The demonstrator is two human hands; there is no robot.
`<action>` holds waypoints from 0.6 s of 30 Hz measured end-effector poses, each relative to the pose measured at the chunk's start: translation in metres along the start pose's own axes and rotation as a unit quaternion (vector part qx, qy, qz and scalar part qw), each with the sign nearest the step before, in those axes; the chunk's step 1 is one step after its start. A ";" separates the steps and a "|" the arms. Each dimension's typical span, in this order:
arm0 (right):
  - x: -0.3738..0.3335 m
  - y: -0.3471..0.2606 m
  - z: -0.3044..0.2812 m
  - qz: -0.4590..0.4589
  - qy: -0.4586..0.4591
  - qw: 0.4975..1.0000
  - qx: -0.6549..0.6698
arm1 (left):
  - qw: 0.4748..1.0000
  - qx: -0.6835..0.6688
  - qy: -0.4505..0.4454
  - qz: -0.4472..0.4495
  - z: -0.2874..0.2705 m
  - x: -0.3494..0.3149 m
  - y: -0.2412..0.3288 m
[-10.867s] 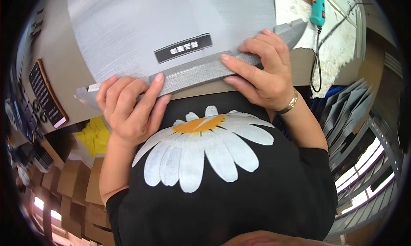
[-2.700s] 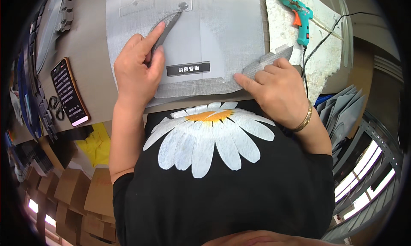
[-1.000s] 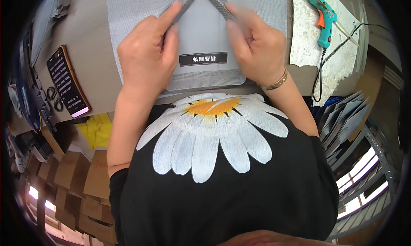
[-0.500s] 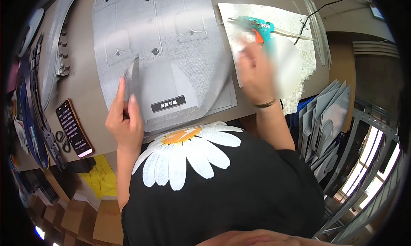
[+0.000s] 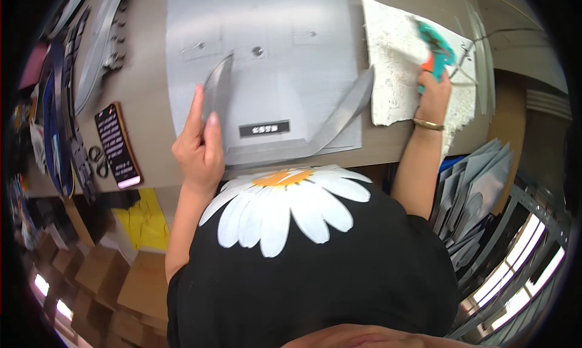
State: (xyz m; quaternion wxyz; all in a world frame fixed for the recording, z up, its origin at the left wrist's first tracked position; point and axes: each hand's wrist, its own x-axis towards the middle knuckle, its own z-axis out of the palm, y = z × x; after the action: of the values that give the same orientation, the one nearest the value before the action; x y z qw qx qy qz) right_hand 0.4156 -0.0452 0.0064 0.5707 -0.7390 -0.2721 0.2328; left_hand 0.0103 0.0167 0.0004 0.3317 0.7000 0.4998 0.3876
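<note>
My left hand (image 5: pixel 200 148) pinches the raised left end of a grey curved strip (image 5: pixel 342 119), shaped like a collar band. Its other end curves up to the right, beyond my hand's reach. The strip lies over a light grey panel (image 5: pixel 327 60) marked with pocket flaps and round buttons. Between the strip's arms, near the panel's front edge, sits a black label (image 5: pixel 265 129). My right hand (image 5: pixel 434 98) is closed around the handle of a teal glue gun (image 5: pixel 441 44) with an orange trigger. The gun, blurred, is over a white, glue-crusted sheet (image 5: pixel 391 81).
A phone (image 5: pixel 119 145) and small black scissors (image 5: pixel 97 161) lie at the left, near bundled dark strips (image 5: pixel 54 118). A black cable (image 5: pixel 506 30) crosses the far right. Grey pieces (image 5: pixel 473 184) stand upright beside the table; cardboard boxes (image 5: pixel 145 287) are below left.
My right hand has closed on the glue gun and turned it upward; a pale rounded shape beside that hand is gone. My left hand keeps its hold on the strip. The view has shifted.
</note>
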 end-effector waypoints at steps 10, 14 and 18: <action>-0.041 -0.063 0.009 -0.033 -0.279 0.907 0.312 | 0.997 -0.062 0.036 0.017 -0.005 0.000 -0.003; -0.092 -0.099 0.051 -0.024 -0.335 0.937 0.098 | 0.992 -0.106 0.065 0.014 -0.004 -0.002 -0.006; -0.112 -0.100 0.090 -0.102 -0.503 0.858 -0.039 | 0.990 -0.125 0.070 -0.015 -0.008 -0.003 -0.010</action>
State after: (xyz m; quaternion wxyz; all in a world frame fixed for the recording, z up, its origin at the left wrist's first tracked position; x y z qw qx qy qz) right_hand 0.2601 -0.0353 0.0856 0.3474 -0.5113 -0.6045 0.5025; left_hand -0.0016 0.0175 -0.0054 0.3865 0.6168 0.4799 0.4898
